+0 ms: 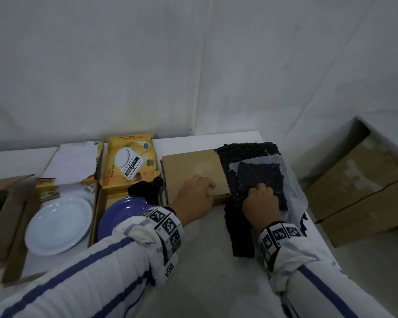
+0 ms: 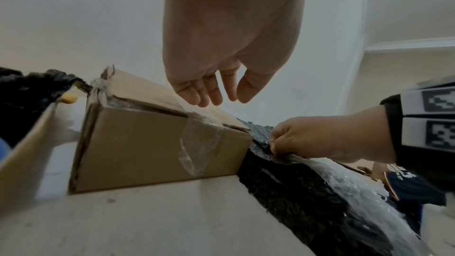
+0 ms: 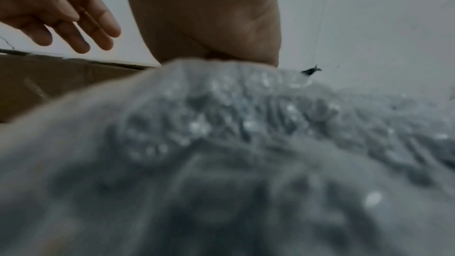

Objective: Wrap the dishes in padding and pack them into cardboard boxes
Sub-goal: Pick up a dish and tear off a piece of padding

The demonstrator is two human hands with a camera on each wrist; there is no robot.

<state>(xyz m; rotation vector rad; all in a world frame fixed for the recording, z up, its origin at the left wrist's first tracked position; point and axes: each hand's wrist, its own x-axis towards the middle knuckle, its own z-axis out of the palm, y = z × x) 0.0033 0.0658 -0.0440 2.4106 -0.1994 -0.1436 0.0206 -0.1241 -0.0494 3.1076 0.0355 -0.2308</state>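
Observation:
A closed brown cardboard box (image 1: 193,168) lies on the white table. My left hand (image 1: 202,189) hovers over its near edge with relaxed, straight fingers (image 2: 204,94) that hold nothing. Right of the box lies a pile of black padding (image 1: 239,216) and clear bubble wrap (image 1: 294,191). My right hand (image 1: 257,193) pinches the edge of a padding sheet (image 2: 295,188) beside the box corner. That bubble wrap (image 3: 246,133) fills the right wrist view, hiding the fingertips. A white plate (image 1: 58,226) and a blue plate (image 1: 122,214) sit in open boxes at the left.
A yellow kitchen-scale carton (image 1: 131,161) and a white-lidded one (image 1: 71,164) stand at the back left. The wall runs close behind the table. A large cardboard box (image 1: 363,187) stands on the floor past the table's right edge. Bare tabletop (image 1: 205,260) lies between my arms.

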